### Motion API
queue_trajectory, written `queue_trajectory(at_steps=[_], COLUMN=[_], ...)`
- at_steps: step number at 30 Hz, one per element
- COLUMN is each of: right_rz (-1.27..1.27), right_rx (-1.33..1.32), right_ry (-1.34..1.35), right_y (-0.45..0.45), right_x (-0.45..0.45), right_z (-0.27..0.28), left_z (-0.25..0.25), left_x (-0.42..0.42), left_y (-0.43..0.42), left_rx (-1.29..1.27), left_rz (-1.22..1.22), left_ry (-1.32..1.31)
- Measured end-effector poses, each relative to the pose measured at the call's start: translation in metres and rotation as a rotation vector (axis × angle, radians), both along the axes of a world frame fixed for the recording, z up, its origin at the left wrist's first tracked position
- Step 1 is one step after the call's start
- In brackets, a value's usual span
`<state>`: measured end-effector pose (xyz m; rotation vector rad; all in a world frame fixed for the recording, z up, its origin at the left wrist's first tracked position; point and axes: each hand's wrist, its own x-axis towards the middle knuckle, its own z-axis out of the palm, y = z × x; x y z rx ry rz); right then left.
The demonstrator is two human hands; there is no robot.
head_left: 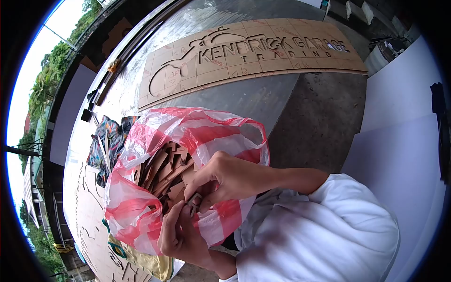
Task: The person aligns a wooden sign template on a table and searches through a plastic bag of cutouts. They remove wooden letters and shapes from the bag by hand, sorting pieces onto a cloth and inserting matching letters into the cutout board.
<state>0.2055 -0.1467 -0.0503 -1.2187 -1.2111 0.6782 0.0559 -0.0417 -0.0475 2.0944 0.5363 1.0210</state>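
A red-and-white striped plastic bag stands open, filled with brown cut-out pieces. Over its near side, my right hand pinches a small brown piece between thumb and fingers. My left hand meets it from below, its fingertips closed on the same small piece. The piece's exact shape is partly hidden by the fingers.
Beyond the bag lies a long brown sheet with cut-out lettering, on a grey surface. A patterned cloth with scissors is left of the bag; yellow cloth is below. White panels stand at right.
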Motion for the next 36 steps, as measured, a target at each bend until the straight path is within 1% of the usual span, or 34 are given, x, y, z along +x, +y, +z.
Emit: queue_trajectory(at_steps=[1, 2, 3, 5, 7, 9, 13, 15, 16, 17, 18, 19, 20, 22, 23, 25, 26, 27, 28, 29, 30, 31, 32, 34, 36], right_rz=[0.005, 0.011, 0.007, -0.144, -0.183, -0.283, -0.306, -0.299, -0.303, -0.345, -0.387, -0.392, -0.394, -0.359, -0.367, -0.322, -0.348, -0.354, -0.409, -0.461, -0.459, -0.532, -0.602, -0.658, -0.812], right_rx=[-0.002, -0.004, 0.001, 0.086, 0.114, 0.129, 0.110, 0.187, 0.188, 0.216, 0.244, 0.245, 0.231, 0.199, 0.200, 0.220, 0.192, 0.193, 0.203, 0.212, 0.211, 0.162, 0.112, 0.101, 0.086], right_ry=[0.155, 0.308, 0.309, 0.425, 0.431, 0.457, 0.511, 0.597, 0.598, 0.545, 0.491, 0.490, 0.495, 0.554, 0.554, 0.627, 0.585, 0.584, 0.528, 0.473, 0.476, 0.431, 0.385, 0.573, 0.485], right_y=[-0.002, -0.003, -0.003, -0.003, -0.004, -0.006, -0.014, -0.014, -0.014, -0.014, -0.013, -0.013, -0.014, -0.017, -0.017, -0.016, -0.019, -0.021, -0.023, -0.025, -0.028, -0.034, -0.039, -0.050, -0.063], right_x=[0.002, 0.003, 0.004, 0.003, 0.004, 0.003, 0.007, 0.008, 0.007, 0.006, 0.006, 0.005, 0.004, 0.004, 0.003, 0.000, 0.001, 0.002, 0.004, 0.005, 0.008, 0.012, 0.017, 0.036, 0.069], right_z=[-0.002, -0.005, -0.009, -0.017, -0.022, -0.026, -0.029, -0.032, -0.034, -0.035, -0.036, -0.036, -0.036, -0.033, -0.034, -0.037, -0.036, -0.037, -0.038, -0.039, -0.039, -0.037, -0.036, -0.041, -0.052], left_z=[0.001, 0.002, 0.003, 0.002, 0.000, -0.004, -0.011, -0.013, -0.013, -0.015, -0.017, -0.018, -0.019, -0.021, -0.024, -0.030, -0.030, -0.030, -0.030, -0.029, -0.027, -0.026, -0.027, -0.028, -0.029], left_x=[0.003, 0.007, 0.011, 0.018, 0.024, 0.034, 0.043, 0.049, 0.051, 0.053, 0.055, 0.057, 0.061, 0.070, 0.072, 0.072, 0.073, 0.073, 0.073, 0.073, 0.073, 0.073, 0.072, 0.071, 0.070], left_y=[-0.005, -0.010, -0.015, -0.022, -0.028, -0.034, -0.037, -0.040, -0.041, -0.042, -0.041, -0.041, -0.044, -0.049, -0.048, -0.046, -0.047, -0.048, -0.049, -0.050, -0.050, -0.050, -0.050, -0.051, -0.052], left_rx=[0.004, -0.119, -0.242, -0.264, -0.280, -0.324, -0.327, -0.323, -0.318, -0.318, -0.275, -0.232, -0.234, -0.294, -0.296, -0.259, -0.262, -0.332, -0.403, -0.404, -0.384, -0.362, -0.361, -0.361, -0.344], left_rz=[-0.006, 0.001, 0.008, 0.003, 0.007, -0.012, -0.057, -0.049, -0.035, -0.039, 0.010, 0.058, 0.052, 0.048, 0.040, 0.038, 0.033, 0.000, -0.031, -0.032, -0.042, -0.051, -0.045, -0.132, -0.148], left_ry=[0.003, -0.061, -0.125, -0.096, -0.065, -0.138, -0.147, -0.146, -0.151, -0.150, -0.139, -0.127, -0.126, -0.294, -0.292, -0.387, -0.384, -0.373, -0.362, -0.359, -0.275, -0.192, -0.191, -0.119, -0.098])
